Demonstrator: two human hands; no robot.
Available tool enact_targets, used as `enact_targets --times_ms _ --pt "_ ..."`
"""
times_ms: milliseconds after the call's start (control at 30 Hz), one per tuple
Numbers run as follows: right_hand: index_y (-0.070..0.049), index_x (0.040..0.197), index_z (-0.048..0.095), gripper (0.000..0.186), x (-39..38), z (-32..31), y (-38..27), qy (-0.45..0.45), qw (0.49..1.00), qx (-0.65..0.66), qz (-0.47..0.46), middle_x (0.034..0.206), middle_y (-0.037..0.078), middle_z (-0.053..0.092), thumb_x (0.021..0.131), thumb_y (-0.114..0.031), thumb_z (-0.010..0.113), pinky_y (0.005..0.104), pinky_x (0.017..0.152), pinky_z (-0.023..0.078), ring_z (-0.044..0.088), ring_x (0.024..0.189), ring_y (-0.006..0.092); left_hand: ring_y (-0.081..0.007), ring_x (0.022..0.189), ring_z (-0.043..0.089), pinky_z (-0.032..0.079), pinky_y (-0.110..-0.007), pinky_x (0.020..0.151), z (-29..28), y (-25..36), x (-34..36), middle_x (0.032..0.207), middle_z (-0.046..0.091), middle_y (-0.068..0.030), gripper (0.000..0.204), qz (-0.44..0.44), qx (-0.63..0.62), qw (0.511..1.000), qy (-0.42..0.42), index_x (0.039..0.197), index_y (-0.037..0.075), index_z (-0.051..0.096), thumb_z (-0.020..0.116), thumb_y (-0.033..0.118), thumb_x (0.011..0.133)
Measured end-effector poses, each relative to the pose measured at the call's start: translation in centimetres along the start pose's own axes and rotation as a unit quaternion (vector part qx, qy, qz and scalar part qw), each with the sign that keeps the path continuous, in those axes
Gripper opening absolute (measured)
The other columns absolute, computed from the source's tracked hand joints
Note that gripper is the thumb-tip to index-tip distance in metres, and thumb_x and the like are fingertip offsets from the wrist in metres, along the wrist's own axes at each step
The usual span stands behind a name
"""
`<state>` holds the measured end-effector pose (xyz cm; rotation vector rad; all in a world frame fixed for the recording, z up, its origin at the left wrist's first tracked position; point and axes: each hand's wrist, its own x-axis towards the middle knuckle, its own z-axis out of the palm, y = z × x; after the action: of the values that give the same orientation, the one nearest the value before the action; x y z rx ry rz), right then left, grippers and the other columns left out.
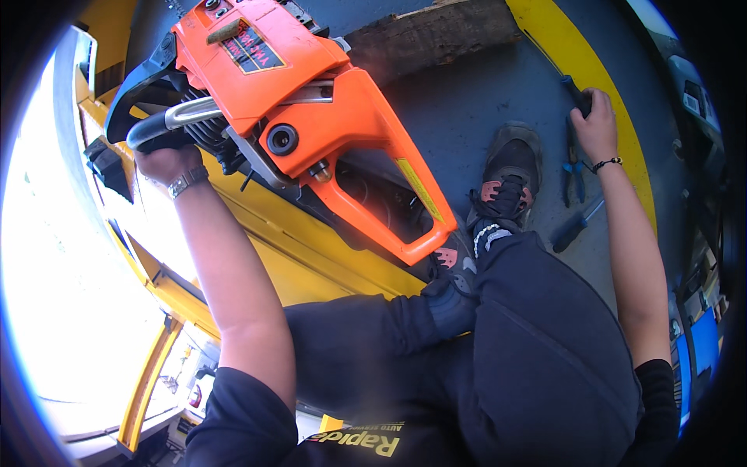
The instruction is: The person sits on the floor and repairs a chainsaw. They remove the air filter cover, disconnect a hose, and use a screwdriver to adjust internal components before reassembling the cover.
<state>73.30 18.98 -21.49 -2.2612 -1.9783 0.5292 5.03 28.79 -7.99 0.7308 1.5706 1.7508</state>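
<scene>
An orange chainsaw [257, 78] fills the upper left, tilted, with its rear handle toward me. My left hand [169, 162] is closed around the black grip of its metal front handle [167, 128]; the fingers are partly hidden. At the right, my right hand [597, 128] is closed on the black handle of a screwdriver [574, 92], low over the floor by the yellow stripe. Just below this hand lie black-and-blue pliers [573, 175]. Nearer my knee, another screwdriver [572, 232] with a dark handle rests on the floor.
A rough dark wooden beam [436, 43] lies at the top, beyond my shoes [510, 167]. Yellow metal framework [311, 257] runs under and beside the saw. A curved yellow stripe [634, 148] crosses the grey-blue floor [459, 109]. Assorted equipment lines the right edge.
</scene>
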Motion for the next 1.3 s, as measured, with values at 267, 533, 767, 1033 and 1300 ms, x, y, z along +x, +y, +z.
enact_targets --times_ms 267,533,767,1033,1300 --pt "0.001 0.121 0.059 0.042 0.3 -0.5 -0.5 -0.01 1.0 -0.01 0.009 0.124 0.021 0.059 0.084 -0.017 0.067 0.0468 0.103 0.047 0.057 0.118 0.0403 -0.0299 0.079 0.068 0.057 -0.039 0.074 -1.0 -0.9 -3.0 0.088 0.07 -0.0201 0.033 0.049 0.015 0.999 0.003 0.081 -0.002 0.067 0.047 0.022 0.091" --pt "0.002 0.12 0.058 0.042 0.4 -0.9 -0.7 -0.03 0.999 0.009 0.001 0.123 0.021 0.059 0.083 -0.015 0.066 0.0466 0.101 0.047 0.057 0.116 0.0408 -0.0238 0.081 0.058 0.047 -0.033 0.078 0.1 0.0 -2.7 0.085 0.063 -0.0172 0.032 -0.022 -0.004 0.999 -0.041 0.082 -0.004 0.062 0.042 0.021 0.088" --pt "0.001 0.115 0.057 0.039 1.0 -0.9 -0.9 -0.017 1.0 0.009 -0.001 0.116 0.021 0.059 0.081 -0.014 0.068 0.0487 0.097 0.047 0.057 0.111 0.0428 -0.0232 0.084 0.062 0.049 -0.033 0.078 0.7 0.2 -4.4 0.087 0.067 -0.0169 0.034 0.068 0.103 0.991 -0.042 0.084 -0.004 0.064 0.047 0.024 0.092" --pt "-0.001 0.114 0.058 0.038 1.0 -0.4 -0.3 -0.019 1.0 -0.01 0.012 0.115 0.021 0.06 0.081 -0.016 0.068 0.0493 0.097 0.047 0.058 0.11 0.0424 -0.0159 0.059 0.061 0.049 -0.03 0.063 7.4 3.8 -6.3 0.065 0.065 -0.0076 0.055 0.065 0.242 0.967 -0.039 0.079 0.001 0.069 0.046 0.044 0.105" --pt "0.0 0.118 0.059 0.04 1.2 -0.8 -1.4 -0.037 0.999 -0.01 0.019 0.118 0.021 0.061 0.083 -0.017 0.068 0.049 0.1 0.047 0.058 0.113 0.0414 -0.0168 0.058 0.063 0.047 -0.031 0.059 12.1 4.9 -6.2 0.059 0.063 -0.0047 0.075 0.148 0.407 0.896 -0.1 0.077 0.004 0.073 0.053 0.074 0.096"
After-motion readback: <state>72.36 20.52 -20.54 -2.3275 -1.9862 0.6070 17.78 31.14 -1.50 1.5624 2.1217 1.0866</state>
